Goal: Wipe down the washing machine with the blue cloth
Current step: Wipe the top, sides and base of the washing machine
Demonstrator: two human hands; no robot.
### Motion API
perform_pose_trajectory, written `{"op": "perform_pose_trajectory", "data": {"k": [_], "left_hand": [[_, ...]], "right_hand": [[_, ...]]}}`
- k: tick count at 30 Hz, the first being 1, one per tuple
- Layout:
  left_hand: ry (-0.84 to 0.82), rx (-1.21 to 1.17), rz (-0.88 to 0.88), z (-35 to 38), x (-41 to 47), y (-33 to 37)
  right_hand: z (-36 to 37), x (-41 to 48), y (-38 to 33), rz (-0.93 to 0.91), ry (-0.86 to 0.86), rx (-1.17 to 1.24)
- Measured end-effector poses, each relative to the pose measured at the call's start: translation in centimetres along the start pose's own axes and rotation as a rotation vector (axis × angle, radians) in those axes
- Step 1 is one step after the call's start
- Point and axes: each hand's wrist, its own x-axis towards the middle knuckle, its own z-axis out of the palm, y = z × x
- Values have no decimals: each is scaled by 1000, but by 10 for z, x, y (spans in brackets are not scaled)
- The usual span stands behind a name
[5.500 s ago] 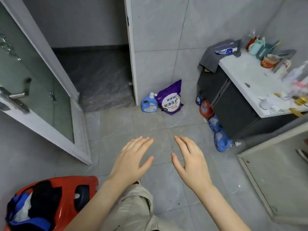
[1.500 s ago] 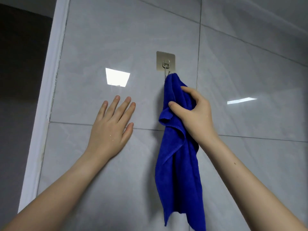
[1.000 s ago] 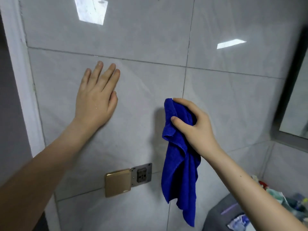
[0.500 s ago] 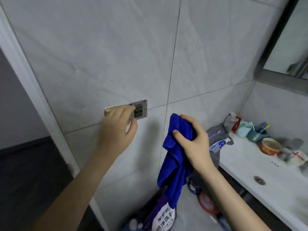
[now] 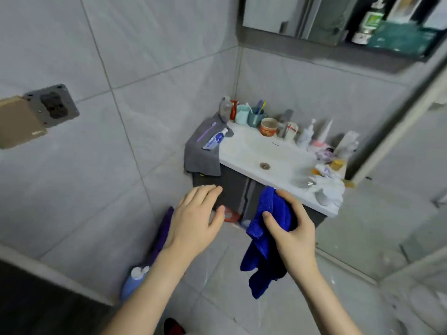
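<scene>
Your right hand gripped the blue cloth, fingers curled round it; your left hand hovered, fingers loosely spread.

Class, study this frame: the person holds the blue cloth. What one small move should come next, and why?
Probably turn to look for the washing machine. The right hand grips the blue cloth and the left hand is open and holds nothing, so the cloth is ready. But no machine is in view, only the sink and the tiled wall.
</scene>
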Motion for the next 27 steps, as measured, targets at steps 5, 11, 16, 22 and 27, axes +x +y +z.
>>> {"op": "perform_pose_trajectory", "data": {"k": [5, 11, 16, 22, 27], "left_hand": [[-195, -107, 238, 65, -23, 107], [-389, -222, 557, 122, -39, 232], [-543, -296, 797, 167, -48, 315], [-696, -396, 978, 236, -48, 394], [-757, -452, 1099, 295, -16, 469]], "right_hand": [[-114, -71, 34, 114, 256, -63], [-224, -141, 46, 213, 602, -80], [-286, -187, 58, 290, 884, -68], [-346, -204, 86, 376, 1142, -98], [-410, -183, 105, 406, 1299, -148]]}}
